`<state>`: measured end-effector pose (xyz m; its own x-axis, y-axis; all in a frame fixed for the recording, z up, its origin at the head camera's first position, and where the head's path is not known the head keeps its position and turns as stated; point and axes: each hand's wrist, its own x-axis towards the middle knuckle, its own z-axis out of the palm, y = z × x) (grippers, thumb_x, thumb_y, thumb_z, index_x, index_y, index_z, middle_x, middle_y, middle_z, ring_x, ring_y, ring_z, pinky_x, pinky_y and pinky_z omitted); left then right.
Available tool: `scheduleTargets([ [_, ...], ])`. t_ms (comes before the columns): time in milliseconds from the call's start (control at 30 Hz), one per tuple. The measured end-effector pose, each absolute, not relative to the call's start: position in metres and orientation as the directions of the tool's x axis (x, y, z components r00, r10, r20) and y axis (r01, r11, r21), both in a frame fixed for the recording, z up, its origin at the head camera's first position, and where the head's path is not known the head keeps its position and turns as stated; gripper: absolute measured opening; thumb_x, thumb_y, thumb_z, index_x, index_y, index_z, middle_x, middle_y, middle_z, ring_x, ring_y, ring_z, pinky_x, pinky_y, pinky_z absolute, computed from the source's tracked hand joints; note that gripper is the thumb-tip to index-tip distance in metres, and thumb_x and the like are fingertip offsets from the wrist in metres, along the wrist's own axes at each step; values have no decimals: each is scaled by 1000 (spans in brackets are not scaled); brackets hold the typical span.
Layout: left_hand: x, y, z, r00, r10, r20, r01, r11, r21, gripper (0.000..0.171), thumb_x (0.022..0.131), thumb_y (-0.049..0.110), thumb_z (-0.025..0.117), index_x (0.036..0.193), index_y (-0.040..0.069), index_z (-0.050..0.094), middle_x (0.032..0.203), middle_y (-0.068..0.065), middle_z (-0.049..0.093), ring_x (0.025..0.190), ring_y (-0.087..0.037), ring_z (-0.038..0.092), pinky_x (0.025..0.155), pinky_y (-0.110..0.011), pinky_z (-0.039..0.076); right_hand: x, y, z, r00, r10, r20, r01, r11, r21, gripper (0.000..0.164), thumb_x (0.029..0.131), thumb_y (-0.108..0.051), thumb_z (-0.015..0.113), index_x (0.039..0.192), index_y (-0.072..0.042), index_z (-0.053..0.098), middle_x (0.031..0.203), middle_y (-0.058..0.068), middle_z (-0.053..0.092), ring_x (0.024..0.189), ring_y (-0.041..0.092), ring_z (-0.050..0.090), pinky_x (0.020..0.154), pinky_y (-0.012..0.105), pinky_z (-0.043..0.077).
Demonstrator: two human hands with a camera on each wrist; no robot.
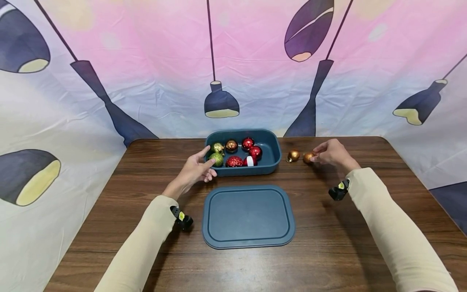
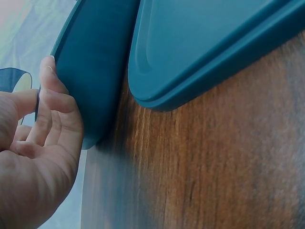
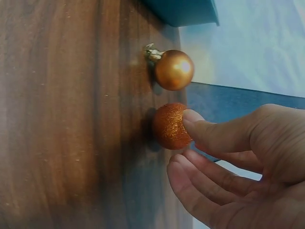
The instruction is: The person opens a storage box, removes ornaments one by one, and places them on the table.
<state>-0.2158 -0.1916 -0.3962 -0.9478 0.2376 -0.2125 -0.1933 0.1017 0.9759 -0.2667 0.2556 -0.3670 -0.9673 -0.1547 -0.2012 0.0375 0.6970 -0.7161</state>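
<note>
Visibly glittery, rough-textured orange bauble (image 3: 167, 128), round.

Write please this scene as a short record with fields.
container: blue rectangular box
inside: green glittery bauble, yellow-gold bauble, bronze bauble, textured red bauble, red-and-white bauble, two smooth red baubles
right of box: smooth gold bauble, glittery orange bauble
in front of box: blue lid
left hand: at box's left end; grip unclear
right hand: touches glittery orange bauble; grip unclear
</note>
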Motion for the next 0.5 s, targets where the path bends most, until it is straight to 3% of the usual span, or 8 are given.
scheduleTargets([
  [233, -216, -192, -396, -948, 243, -207, -188, 99, 977, 70, 107, 24, 56, 164, 25, 16, 70, -6, 70, 55, -11, 59, 55, -23, 49, -266, 252, -353, -967, -158, -201, 22, 731, -682, 47, 96, -14, 72, 131, 14, 59, 125, 33, 62, 102, 40, 67, 85, 48, 57],
  [333, -215, -192, -396, -948, 240, -210, -191, 100, 976, 70, 107, 24, 56, 164, 25, 16, 70, -6, 70, 55, -11, 59, 55, -23, 49, -266, 247, -347, -970, -169, -173, -14, 752, -659, 41, 97, -12, 68, 129, 12, 62, 125, 30, 63, 104, 39, 65, 86, 48, 55],
  [500, -215, -191, -395, -948, 232, -216, -197, 105, 975, 70, 106, 24, 56, 164, 25, 17, 70, -7, 70, 55, -11, 59, 55, -23, 49, -268, 235, -336, -971, -189, -143, -42, 732, -680, 36, 96, -8, 69, 125, 12, 65, 121, 30, 65, 101, 39, 66, 76, 36, 57],
])
